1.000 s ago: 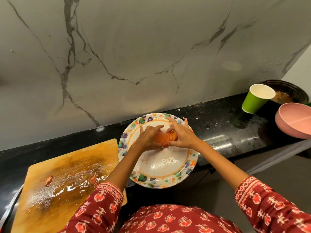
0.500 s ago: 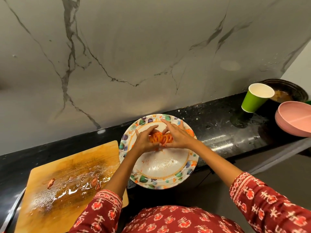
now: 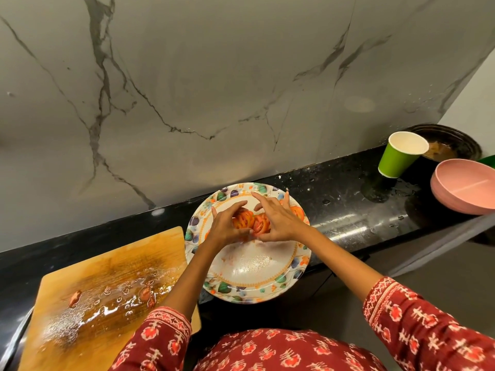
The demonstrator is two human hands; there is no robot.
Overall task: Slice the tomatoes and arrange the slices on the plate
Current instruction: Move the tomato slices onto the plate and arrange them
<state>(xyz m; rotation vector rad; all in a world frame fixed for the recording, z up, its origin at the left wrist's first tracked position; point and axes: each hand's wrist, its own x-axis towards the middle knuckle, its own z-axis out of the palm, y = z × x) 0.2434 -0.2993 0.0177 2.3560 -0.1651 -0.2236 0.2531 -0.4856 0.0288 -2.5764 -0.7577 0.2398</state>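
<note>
Red, seeded tomato slices (image 3: 253,222) lie overlapping on the far half of the round paper plate with a leaf-and-fruit patterned rim (image 3: 278,279), which sits on the black speckled table (image 3: 348,210). The left hand (image 3: 227,226) curls its fingers (image 3: 238,206) over the left slices and grips them; the right hand (image 3: 278,220) pinches the right slices, index finger stretched forward. Both hands hide much of the slices, so their number is unclear. Another slice (image 3: 297,212) peeks out behind the right hand. The wet wooden cutting board (image 3: 107,290), carrying tomato scraps (image 3: 75,298), is cut off at the bottom edge.
</note>
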